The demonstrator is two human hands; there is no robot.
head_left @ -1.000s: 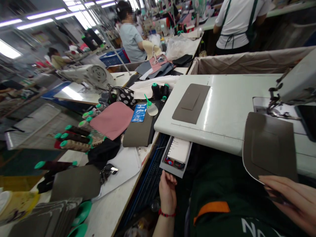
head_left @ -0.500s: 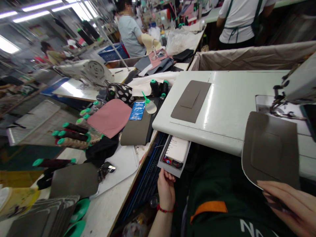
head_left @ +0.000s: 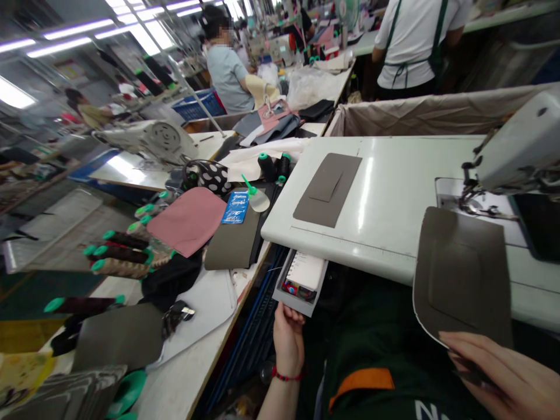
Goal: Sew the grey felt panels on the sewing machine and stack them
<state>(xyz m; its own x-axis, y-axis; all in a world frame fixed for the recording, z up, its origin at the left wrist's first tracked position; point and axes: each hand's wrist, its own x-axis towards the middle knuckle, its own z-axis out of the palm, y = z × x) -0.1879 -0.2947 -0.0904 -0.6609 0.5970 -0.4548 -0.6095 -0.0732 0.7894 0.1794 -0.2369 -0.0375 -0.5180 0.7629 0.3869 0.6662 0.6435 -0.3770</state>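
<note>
My left hand grips the front edge of a small grey drawer that hangs open under the white sewing table. Inside the drawer lie a white notebook and small coloured bits. My right hand pinches the near edge of a grey-brown leather panel with a stitched patch. That panel lies over the table's front edge, in front of the sewing machine. A second grey-brown panel rests on the table's left part.
Left of the drawer, a side bench holds a pink leather piece, green-capped thread spools, a blue packet, a polka-dot bag and stacked grey panels. A fabric-lined bin stands behind the table. Other people work farther back.
My left hand has risen from below the drawer and taken hold of its front edge. The view has shifted slightly. My right hand still holds the panel.
</note>
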